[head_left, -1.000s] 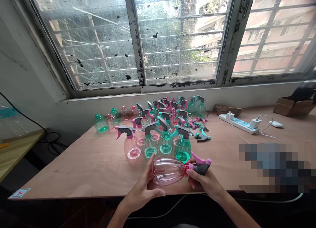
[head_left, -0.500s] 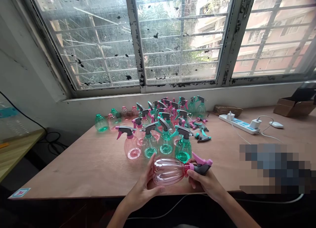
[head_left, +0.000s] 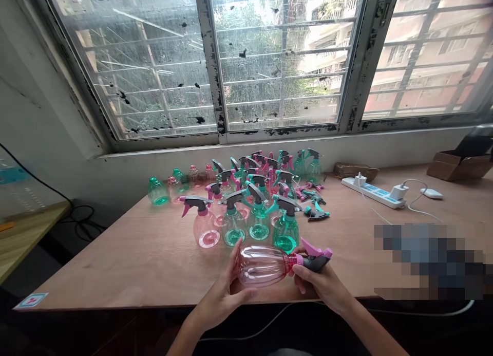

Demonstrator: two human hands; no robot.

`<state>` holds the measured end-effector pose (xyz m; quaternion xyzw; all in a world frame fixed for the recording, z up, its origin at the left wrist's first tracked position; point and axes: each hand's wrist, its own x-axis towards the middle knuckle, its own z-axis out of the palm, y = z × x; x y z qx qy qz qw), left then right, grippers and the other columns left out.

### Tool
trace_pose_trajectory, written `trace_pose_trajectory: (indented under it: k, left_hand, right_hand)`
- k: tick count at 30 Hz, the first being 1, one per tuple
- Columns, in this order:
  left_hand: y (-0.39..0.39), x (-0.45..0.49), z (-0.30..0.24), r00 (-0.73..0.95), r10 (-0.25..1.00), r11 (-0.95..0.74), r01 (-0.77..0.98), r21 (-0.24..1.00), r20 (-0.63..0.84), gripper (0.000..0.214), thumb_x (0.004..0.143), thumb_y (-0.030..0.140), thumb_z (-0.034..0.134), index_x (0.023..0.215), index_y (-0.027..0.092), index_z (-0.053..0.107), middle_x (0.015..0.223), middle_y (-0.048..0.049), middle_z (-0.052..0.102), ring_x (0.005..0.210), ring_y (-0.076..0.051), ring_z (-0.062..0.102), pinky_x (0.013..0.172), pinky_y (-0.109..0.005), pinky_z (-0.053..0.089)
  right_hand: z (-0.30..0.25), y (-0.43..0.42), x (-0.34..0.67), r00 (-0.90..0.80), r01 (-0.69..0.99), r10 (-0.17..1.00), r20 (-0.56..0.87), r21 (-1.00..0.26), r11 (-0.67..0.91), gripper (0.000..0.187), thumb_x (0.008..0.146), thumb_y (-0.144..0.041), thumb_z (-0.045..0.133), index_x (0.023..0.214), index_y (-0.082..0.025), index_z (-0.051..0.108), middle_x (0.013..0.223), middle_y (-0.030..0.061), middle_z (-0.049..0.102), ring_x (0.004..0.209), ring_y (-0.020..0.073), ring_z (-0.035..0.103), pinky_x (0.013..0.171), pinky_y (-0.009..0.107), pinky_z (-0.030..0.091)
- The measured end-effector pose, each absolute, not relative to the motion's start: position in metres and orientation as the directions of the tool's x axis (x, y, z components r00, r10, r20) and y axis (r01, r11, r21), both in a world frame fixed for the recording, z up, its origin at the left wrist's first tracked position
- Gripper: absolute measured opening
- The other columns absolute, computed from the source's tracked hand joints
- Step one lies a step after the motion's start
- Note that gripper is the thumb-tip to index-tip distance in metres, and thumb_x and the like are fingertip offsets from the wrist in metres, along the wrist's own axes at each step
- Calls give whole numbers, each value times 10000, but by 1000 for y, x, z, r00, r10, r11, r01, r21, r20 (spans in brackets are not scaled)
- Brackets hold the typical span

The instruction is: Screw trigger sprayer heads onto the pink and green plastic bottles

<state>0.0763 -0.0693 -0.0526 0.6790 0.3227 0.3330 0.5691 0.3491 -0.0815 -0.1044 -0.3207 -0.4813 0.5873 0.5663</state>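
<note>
A clear pink spray bottle (head_left: pixel 262 266) lies sideways between my hands, over the front edge of the table. My left hand (head_left: pixel 227 286) cups its base, thumb below and fingers behind. My right hand (head_left: pixel 318 281) pinches the pink collar at the neck, where the black and pink trigger head (head_left: pixel 316 258) joins the bottle. Just behind stand a green spray bottle (head_left: pixel 285 235), a paler green one (head_left: pixel 233 227) and a pink one (head_left: pixel 206 227), all upright with trigger heads on. Several more crowd in rows behind them.
Bottles without heads, among them a green one (head_left: pixel 158 191), stand at the back left. Loose trigger heads (head_left: pixel 316 212) lie right of the rows. Farther right are a power strip (head_left: pixel 373 192) with plugs, a white mouse (head_left: pixel 431 193) and a cardboard box (head_left: pixel 460 166). A blurred patch covers the right front.
Almost nothing differs. Both hands keep their hold on the pink spray bottle, which stays in nearly the same place; the view has shifted very slightly.
</note>
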Motion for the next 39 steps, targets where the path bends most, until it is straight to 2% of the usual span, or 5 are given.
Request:
trace_pose_trajectory:
  k: [11,22,27,33,39]
  left_hand:
    - [-65,72,-59,574,817,-88,21,996,60,965,901,419,712,1620,339,73,1691,-70,245,1551,-310,241,1276,-466,202]
    - [-67,77,-54,526,845,-160,83,984,93,1066,867,381,757,1617,342,0,1710,-62,172,1570,-275,185,1290,-430,134]
    - [-67,74,-57,549,834,-80,23,997,54,988,902,463,695,1623,319,35,1701,-83,206,1550,-306,243,1271,-458,215]
    - [-69,78,-50,534,839,-168,81,982,100,998,909,360,708,1615,365,2,1700,-62,213,1528,-292,299,1268,-441,231]
    - [-67,77,-54,530,844,-129,51,990,83,1081,864,409,756,1617,348,-17,1702,-74,203,1551,-308,238,1266,-433,242]
  right_hand:
    - [-98,-85,350,-241,-281,957,164,-955,93,334,877,-398,783,1057,-210,573,651,-53,641,518,97,564,536,249,450]
    - [-101,-83,347,-150,-261,977,152,-959,109,405,846,-413,803,1109,-200,581,667,-52,643,502,110,561,541,287,460]
    - [-97,-84,345,-179,-213,970,167,-969,128,362,835,-420,807,1039,-193,612,635,-61,613,507,112,547,525,278,445]
    - [-99,-83,347,-170,-238,974,152,-965,109,393,859,-431,784,1096,-197,577,666,-47,646,503,109,552,543,281,466]
    - [-95,-84,347,-188,-214,969,158,-970,117,400,846,-436,797,1095,-206,586,651,-60,632,516,108,558,553,265,466]
